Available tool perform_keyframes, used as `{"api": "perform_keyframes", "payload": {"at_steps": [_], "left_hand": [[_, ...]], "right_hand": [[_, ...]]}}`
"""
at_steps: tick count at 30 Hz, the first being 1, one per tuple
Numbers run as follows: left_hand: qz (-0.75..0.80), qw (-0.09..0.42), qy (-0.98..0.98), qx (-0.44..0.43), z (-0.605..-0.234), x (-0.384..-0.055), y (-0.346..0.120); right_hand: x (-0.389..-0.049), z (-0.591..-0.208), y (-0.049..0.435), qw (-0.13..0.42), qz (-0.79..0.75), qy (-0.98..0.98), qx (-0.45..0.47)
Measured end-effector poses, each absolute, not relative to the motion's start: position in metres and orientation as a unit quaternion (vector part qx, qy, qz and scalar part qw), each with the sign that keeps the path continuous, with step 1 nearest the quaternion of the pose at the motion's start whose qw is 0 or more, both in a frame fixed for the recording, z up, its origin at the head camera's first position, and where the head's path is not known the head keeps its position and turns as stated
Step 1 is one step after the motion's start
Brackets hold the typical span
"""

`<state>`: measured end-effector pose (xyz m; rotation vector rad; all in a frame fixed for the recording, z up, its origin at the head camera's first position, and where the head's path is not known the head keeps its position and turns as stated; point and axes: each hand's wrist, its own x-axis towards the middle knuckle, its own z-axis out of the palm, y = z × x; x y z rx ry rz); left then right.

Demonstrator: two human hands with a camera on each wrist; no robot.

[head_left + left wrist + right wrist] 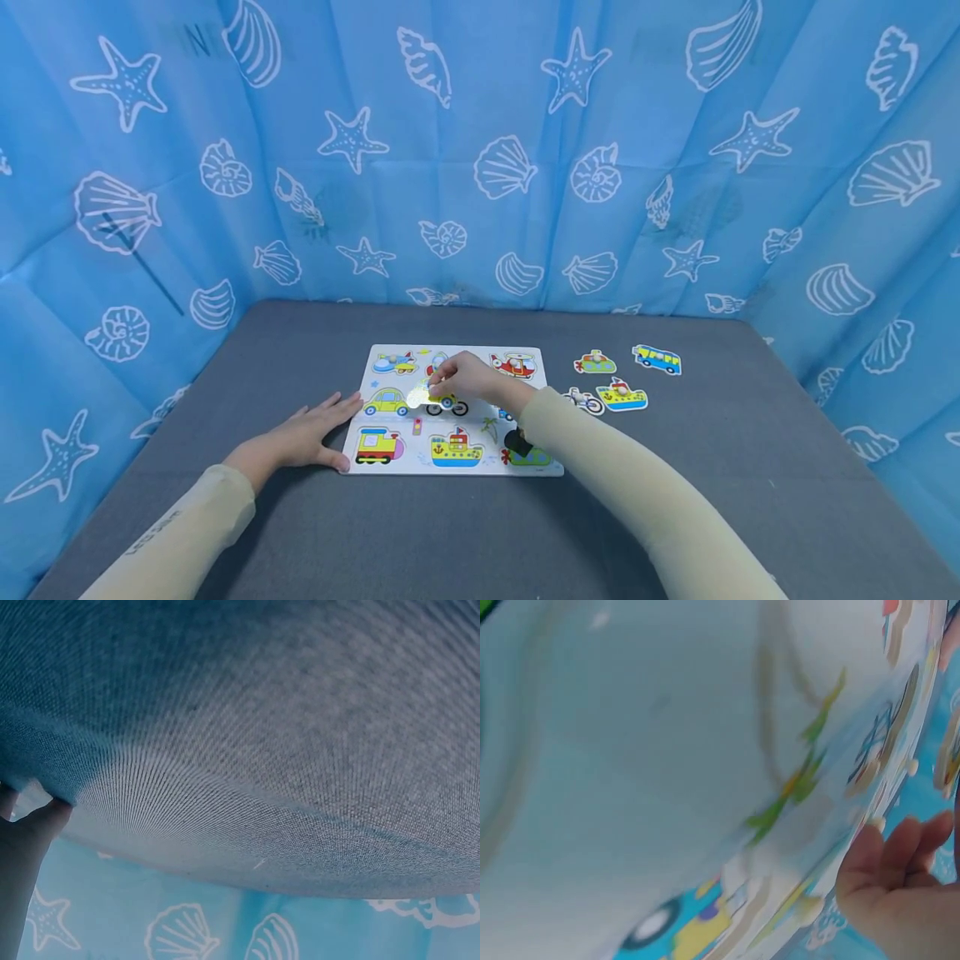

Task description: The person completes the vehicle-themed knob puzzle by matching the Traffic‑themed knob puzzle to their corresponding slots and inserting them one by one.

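**Hands at the puzzle board**

The right hand (467, 377) pinches a motorcycle piece (445, 402) over the middle of the puzzle board (457, 410) on the table (675, 500). The left hand (311, 433), fingers straight, rests flat against the board's left edge.

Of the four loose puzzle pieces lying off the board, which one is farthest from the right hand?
The blue and yellow bus piece, at the far right of the group; the other three lie closer to the board.

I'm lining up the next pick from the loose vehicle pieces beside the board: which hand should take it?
Probably the right hand: the loose pieces lie on its side of the puzzle board, though its grip is on a motorcycle piece. The left hand rests flat at the board's far edge, steadying it.
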<state>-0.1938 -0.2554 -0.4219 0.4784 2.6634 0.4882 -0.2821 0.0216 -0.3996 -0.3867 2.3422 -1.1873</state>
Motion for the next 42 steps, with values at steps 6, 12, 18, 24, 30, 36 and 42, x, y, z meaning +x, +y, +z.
{"api": "perform_keyframes", "payload": {"at_steps": [6,12,18,24,30,36,42], "left_hand": [[0.181,0.195,0.949,0.172,-0.421,-0.193,-0.256],[0.188,0.197,0.946,0.176,-0.422,-0.194,-0.258],[0.195,0.200,0.943,0.179,-0.421,-0.195,-0.258],[0.196,0.199,0.943,0.183,-0.421,-0.196,-0.259],[0.204,0.197,0.939,0.192,-0.421,-0.196,-0.261],[0.199,0.198,0.941,0.188,-0.422,-0.197,-0.261],[0.198,0.200,0.942,0.184,-0.422,-0.197,-0.260]], "right_hand": [[-0.282,-0.402,0.007,0.235,-0.436,0.859,-0.129],[-0.280,-0.407,-0.007,0.228,-0.431,0.866,-0.114],[-0.275,-0.406,-0.017,0.221,-0.425,0.872,-0.102],[-0.272,-0.407,-0.027,0.219,-0.414,0.877,-0.105],[-0.271,-0.408,-0.037,0.219,-0.410,0.880,-0.102],[-0.270,-0.409,-0.045,0.219,-0.390,0.889,-0.097],[-0.270,-0.410,-0.052,0.214,-0.368,0.900,-0.094]]}}
